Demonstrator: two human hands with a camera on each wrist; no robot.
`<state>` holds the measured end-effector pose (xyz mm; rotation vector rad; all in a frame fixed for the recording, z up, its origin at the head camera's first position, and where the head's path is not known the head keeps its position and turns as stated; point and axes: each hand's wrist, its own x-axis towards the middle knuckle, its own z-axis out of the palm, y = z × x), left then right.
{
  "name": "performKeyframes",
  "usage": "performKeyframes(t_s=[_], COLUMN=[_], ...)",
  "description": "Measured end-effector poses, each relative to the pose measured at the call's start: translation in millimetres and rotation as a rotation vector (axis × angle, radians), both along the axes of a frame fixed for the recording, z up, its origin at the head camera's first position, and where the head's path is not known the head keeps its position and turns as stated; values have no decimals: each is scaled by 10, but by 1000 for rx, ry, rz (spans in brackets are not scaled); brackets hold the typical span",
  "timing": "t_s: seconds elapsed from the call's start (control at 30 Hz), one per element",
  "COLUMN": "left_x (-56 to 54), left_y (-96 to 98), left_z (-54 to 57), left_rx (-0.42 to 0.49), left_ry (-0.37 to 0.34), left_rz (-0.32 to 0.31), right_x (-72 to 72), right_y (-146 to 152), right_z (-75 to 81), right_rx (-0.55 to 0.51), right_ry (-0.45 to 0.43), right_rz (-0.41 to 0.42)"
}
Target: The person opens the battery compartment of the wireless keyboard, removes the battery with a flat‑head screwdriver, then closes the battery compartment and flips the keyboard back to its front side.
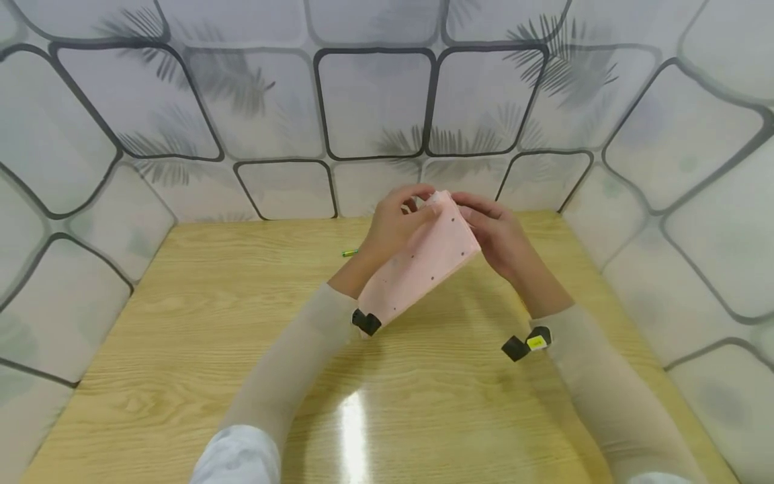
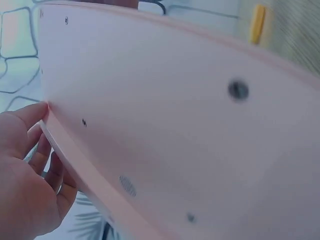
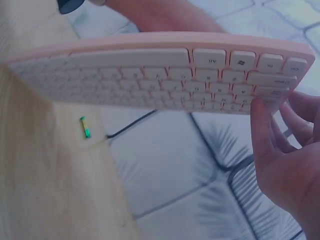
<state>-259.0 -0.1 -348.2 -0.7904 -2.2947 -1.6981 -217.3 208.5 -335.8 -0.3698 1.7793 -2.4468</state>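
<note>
A pink keyboard (image 1: 417, 259) is held tilted above the table, its underside with small dark dots towards me. The left hand (image 1: 392, 225) pinches its upper edge near one end. In the left wrist view the plain pink underside (image 2: 160, 110) fills most of the picture, and the thumb lies on the edge. The right hand (image 1: 500, 235) grips the same raised end from the right. White keys (image 3: 130, 59) face away from me in the right wrist view, and the right thumb (image 3: 261, 125) presses on the keys at the corner.
A small green and yellow battery (image 1: 350, 253) lies on the wooden table (image 1: 199, 323) left of the keyboard. A yellow object (image 2: 258, 24) shows on the table in the left wrist view, partly hidden by the keyboard. Patterned walls (image 1: 375, 101) enclose the back and sides.
</note>
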Motion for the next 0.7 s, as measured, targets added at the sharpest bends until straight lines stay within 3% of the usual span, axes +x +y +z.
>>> performKeyframes(t_s=[0.13, 0.33, 0.5, 0.7], left_x=[61, 110, 153, 229], left_y=[-55, -159, -219, -247], left_z=[98, 199, 230, 236], left_rx=[87, 132, 176, 221], left_ry=[9, 53, 42, 61], left_rz=[-19, -44, -16, 15], right_x=[63, 110, 138, 168], right_y=[-77, -166, -264, -383], right_z=[202, 401, 523, 607], right_rx=[30, 139, 261, 293], right_ry=[30, 75, 99, 97], right_rz=[3, 15, -9, -53])
